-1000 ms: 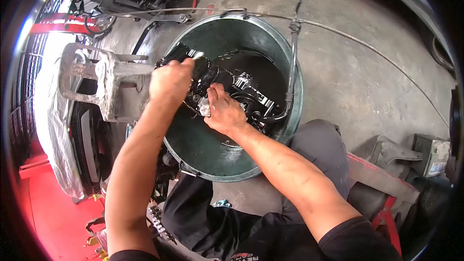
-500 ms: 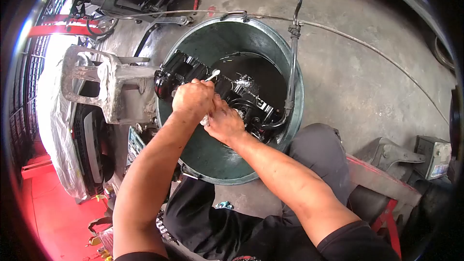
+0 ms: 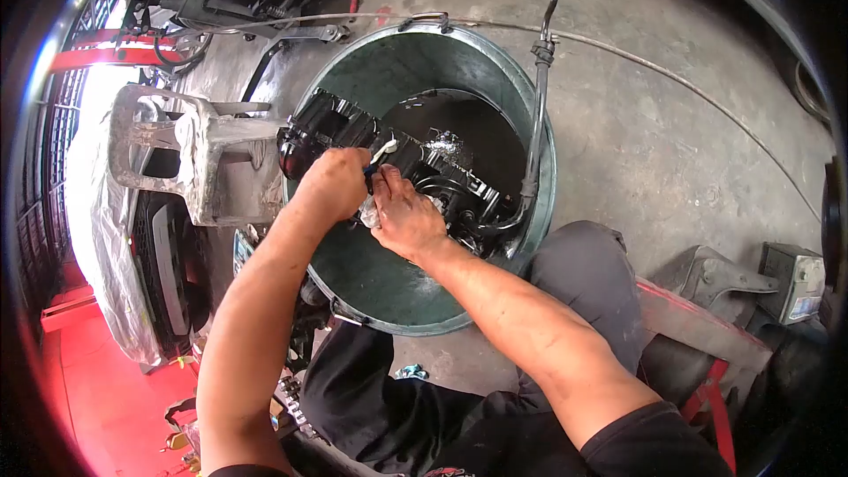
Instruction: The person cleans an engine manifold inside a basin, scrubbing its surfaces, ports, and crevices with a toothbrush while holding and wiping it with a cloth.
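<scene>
L hand [image 3: 334, 182] gripping wht-tipped tool [image 3: 385, 151], ctr frame; R hand [image 3: 408, 219] against blk mech. part [image 3: 353, 128], grip can't tell. Both over grn tub [image 3: 380, 296].

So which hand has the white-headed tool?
The left hand, gripping the white-headed tool by its other end; the right hand is on the black assembly in the tub.

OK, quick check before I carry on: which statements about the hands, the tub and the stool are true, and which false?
1. The left hand holds a white-headed tool. True.
2. Dark liquid lies in the tub. True.
3. The black metal part is outside the tub. False: the black metal part is inside.
4. The stool is left of the tub. True.
5. The right hand is off the part. False: the right hand is on it.
</scene>
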